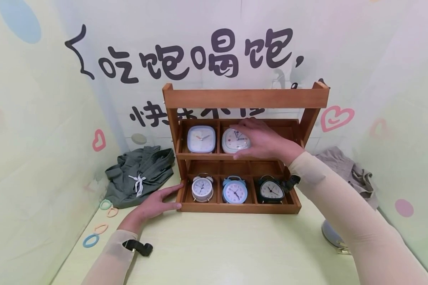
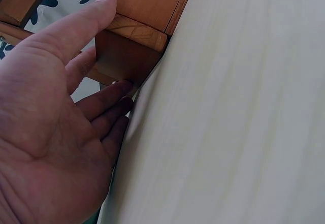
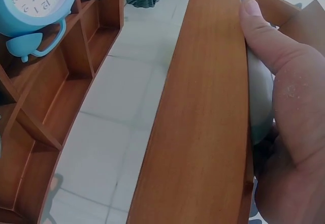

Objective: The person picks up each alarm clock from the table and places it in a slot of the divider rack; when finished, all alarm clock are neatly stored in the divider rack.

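Observation:
On the upper shelf of a wooden display rack [image 1: 239, 208], my right hand [image 1: 260, 138] grips a rounded white alarm clock [image 1: 232, 140] with a pale rim. Its fingers lie over the clock's top and right side, the thumb at its lower edge. In the right wrist view that clock [image 3: 260, 102] is mostly hidden behind the shelf board and hand. My left hand [image 1: 156, 204] touches the rack's lower left end, fingers fairly straight; in the left wrist view its thumb rests against the wooden corner [image 2: 132, 46]. A square white clock [image 1: 201, 139] sits in the upper left compartment.
Below stand a white twin-bell clock [image 1: 202, 189], a blue one [image 1: 234, 190] and a black one [image 1: 271, 190]. Dark green clothing [image 1: 139, 174] lies left, greyish clothing [image 1: 342, 166] right. Hair ties [image 1: 90, 240] lie at the left; a round bluish object [image 1: 331, 233] is partly behind the right arm.

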Action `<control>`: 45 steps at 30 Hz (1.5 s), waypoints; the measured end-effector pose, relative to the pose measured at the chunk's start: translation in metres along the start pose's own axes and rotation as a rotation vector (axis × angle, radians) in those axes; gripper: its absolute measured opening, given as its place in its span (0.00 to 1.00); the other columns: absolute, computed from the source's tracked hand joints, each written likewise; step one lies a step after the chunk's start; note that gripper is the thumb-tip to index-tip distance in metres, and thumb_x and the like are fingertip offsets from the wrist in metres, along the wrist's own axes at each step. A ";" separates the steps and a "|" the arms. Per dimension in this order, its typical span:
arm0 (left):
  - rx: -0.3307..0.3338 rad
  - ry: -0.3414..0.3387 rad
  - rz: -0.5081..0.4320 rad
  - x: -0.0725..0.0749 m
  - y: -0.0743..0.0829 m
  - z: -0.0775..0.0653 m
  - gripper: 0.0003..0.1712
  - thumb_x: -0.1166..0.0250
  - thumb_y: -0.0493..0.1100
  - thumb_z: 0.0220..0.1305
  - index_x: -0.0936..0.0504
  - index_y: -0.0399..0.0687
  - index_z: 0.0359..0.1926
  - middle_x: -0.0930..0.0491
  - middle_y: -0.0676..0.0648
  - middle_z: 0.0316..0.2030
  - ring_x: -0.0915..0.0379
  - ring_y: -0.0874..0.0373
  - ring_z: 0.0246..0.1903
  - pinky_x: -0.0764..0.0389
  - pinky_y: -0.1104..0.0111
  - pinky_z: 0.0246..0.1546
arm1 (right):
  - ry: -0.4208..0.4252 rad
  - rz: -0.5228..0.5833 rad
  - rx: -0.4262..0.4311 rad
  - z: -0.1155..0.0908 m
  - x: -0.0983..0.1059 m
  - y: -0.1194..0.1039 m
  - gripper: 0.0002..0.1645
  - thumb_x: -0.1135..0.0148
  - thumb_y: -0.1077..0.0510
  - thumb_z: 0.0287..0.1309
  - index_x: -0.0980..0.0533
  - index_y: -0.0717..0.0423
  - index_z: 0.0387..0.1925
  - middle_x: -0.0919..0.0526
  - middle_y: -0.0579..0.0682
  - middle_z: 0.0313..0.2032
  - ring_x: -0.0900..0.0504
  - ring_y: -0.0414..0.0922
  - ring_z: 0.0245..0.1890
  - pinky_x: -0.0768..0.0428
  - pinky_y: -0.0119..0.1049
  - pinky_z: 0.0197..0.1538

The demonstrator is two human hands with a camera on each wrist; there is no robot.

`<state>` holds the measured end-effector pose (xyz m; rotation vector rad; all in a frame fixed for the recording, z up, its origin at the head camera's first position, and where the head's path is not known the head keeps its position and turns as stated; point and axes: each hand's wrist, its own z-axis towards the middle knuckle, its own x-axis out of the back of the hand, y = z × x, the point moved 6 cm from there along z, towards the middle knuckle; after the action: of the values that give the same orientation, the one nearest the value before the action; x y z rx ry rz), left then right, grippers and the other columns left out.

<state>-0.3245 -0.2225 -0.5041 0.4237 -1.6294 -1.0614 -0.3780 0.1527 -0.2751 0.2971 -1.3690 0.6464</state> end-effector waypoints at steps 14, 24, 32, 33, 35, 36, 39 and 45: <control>0.020 0.004 -0.005 0.000 0.000 0.001 0.49 0.20 0.63 0.67 0.29 0.69 0.84 0.36 0.49 0.85 0.47 0.41 0.85 0.45 0.40 0.84 | 0.016 -0.015 0.068 -0.006 0.001 -0.001 0.63 0.24 0.19 0.56 0.30 0.45 0.83 0.30 0.52 0.75 0.33 0.55 0.75 0.37 0.60 0.82; 0.016 0.002 -0.033 -0.001 0.000 0.002 0.48 0.19 0.63 0.66 0.28 0.71 0.84 0.35 0.50 0.84 0.47 0.42 0.85 0.46 0.40 0.84 | 0.317 -0.011 0.228 -0.072 0.008 -0.004 0.48 0.13 0.40 0.59 0.21 0.58 0.74 0.22 0.59 0.72 0.27 0.58 0.73 0.24 0.61 0.75; 0.019 0.002 -0.022 0.001 -0.001 0.000 0.48 0.20 0.64 0.67 0.29 0.72 0.84 0.36 0.49 0.85 0.49 0.40 0.86 0.47 0.38 0.84 | 0.428 0.026 0.274 -0.144 -0.004 0.005 0.49 0.31 0.25 0.70 0.19 0.59 0.72 0.22 0.61 0.71 0.26 0.59 0.72 0.22 0.60 0.68; 0.018 0.002 -0.021 0.001 -0.002 0.000 0.48 0.20 0.64 0.67 0.29 0.72 0.84 0.36 0.49 0.85 0.49 0.40 0.86 0.47 0.38 0.84 | 0.435 0.027 0.262 -0.152 -0.006 0.008 0.50 0.35 0.22 0.71 0.19 0.58 0.71 0.22 0.61 0.71 0.26 0.58 0.72 0.23 0.59 0.68; 0.015 0.002 -0.018 0.002 -0.002 0.000 0.48 0.20 0.64 0.67 0.29 0.73 0.84 0.36 0.49 0.85 0.49 0.40 0.86 0.47 0.37 0.84 | 0.450 0.029 0.240 -0.168 -0.008 0.015 0.52 0.41 0.20 0.71 0.19 0.58 0.72 0.21 0.60 0.70 0.26 0.58 0.71 0.25 0.51 0.70; 0.014 0.003 -0.019 0.002 -0.002 0.000 0.48 0.20 0.64 0.67 0.29 0.73 0.84 0.36 0.49 0.85 0.49 0.39 0.86 0.47 0.37 0.84 | 0.462 0.032 0.240 -0.175 -0.009 0.018 0.52 0.40 0.20 0.71 0.19 0.59 0.72 0.21 0.60 0.70 0.25 0.59 0.71 0.27 0.46 0.72; 0.013 0.002 -0.023 0.001 -0.002 0.000 0.48 0.20 0.63 0.67 0.29 0.72 0.84 0.36 0.49 0.85 0.49 0.39 0.86 0.47 0.37 0.84 | 0.488 0.029 0.239 -0.198 -0.011 0.026 0.51 0.39 0.21 0.72 0.20 0.59 0.71 0.21 0.61 0.69 0.25 0.61 0.69 0.36 0.30 0.77; 0.016 -0.001 -0.032 0.001 0.000 0.000 0.48 0.20 0.63 0.67 0.29 0.71 0.84 0.36 0.49 0.85 0.49 0.40 0.86 0.48 0.38 0.84 | 0.483 0.035 0.204 -0.237 -0.020 0.052 0.53 0.37 0.20 0.71 0.20 0.60 0.72 0.22 0.63 0.70 0.26 0.62 0.70 0.44 0.25 0.80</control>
<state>-0.3248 -0.2235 -0.5037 0.4617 -1.6382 -1.0731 -0.2174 0.3201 -0.3499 0.2580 -0.8499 0.8278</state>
